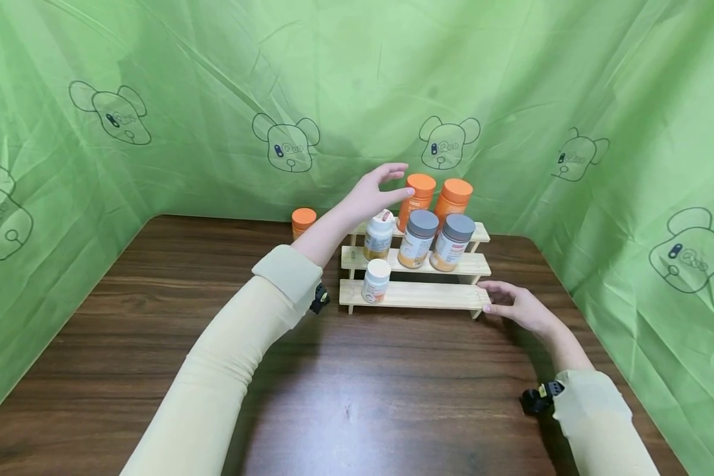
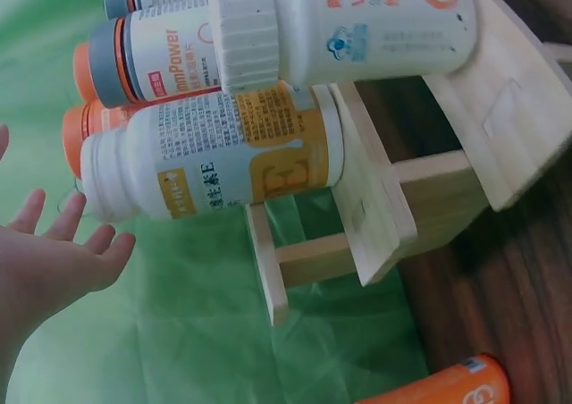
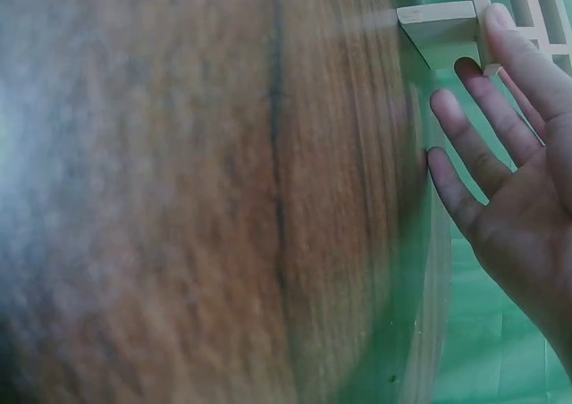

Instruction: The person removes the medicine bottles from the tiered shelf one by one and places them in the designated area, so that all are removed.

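A three-tier wooden display rack (image 1: 428, 295) holds several supplement bottles. My left hand (image 1: 376, 193) is above its upper left part, fingers spread and holding nothing. The thumb appears close to an orange-capped bottle (image 1: 421, 185) on the top tier; contact is unclear. Below that hand, a white vitamin E bottle (image 2: 241, 149) stands on the middle tier beside two grey-capped bottles (image 1: 418, 239). A small white bottle (image 1: 375, 283) stands on the bottom tier at left. My right hand (image 1: 520, 308) holds the right end of the bottom tier between thumb and fingers, seen also in the right wrist view.
Another orange-capped bottle (image 1: 303, 219) stands on the table left of the rack, partly hidden by my left arm. The brown wooden table (image 1: 357, 396) ends at a green curtain (image 1: 357, 79) printed with bear heads, which surrounds the back and sides.
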A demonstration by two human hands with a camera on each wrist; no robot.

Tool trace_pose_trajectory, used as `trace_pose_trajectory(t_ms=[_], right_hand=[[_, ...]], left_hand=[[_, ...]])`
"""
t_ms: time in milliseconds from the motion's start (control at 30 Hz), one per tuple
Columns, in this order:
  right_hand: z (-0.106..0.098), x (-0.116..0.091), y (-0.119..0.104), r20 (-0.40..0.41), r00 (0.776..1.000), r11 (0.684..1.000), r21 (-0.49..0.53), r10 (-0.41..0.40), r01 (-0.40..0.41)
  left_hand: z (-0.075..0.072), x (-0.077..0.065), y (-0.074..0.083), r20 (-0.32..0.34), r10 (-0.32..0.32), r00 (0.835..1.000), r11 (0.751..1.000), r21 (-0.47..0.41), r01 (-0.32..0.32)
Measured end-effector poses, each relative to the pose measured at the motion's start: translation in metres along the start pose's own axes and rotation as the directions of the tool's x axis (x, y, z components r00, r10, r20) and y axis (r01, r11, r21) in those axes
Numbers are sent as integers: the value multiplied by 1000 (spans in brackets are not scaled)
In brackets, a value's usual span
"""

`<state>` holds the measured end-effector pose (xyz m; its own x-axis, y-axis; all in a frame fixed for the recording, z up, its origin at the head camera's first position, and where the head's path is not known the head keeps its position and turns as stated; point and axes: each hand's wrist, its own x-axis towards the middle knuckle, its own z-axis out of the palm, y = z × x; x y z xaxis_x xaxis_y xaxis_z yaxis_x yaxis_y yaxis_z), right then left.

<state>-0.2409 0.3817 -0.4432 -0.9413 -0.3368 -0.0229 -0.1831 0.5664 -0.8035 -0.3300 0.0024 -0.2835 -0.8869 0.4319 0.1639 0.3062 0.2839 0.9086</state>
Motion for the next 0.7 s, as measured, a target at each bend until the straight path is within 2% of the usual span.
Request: trace_pose_trajectory(t_ms=[167, 433, 700], right_hand=[[0, 1, 3, 1, 1000, 1000, 1, -1, 1], [1, -1, 5, -3, 1000, 1000, -1, -5, 5], [0, -2, 9, -6, 1000, 1000, 7, 8, -8]], left_hand=[[3, 9, 0, -1, 9, 1000, 1000, -23, -9], [5, 24, -1, 62, 24, 998, 990, -138, -15], [12, 29, 1, 95, 1, 995, 990, -138, 12]])
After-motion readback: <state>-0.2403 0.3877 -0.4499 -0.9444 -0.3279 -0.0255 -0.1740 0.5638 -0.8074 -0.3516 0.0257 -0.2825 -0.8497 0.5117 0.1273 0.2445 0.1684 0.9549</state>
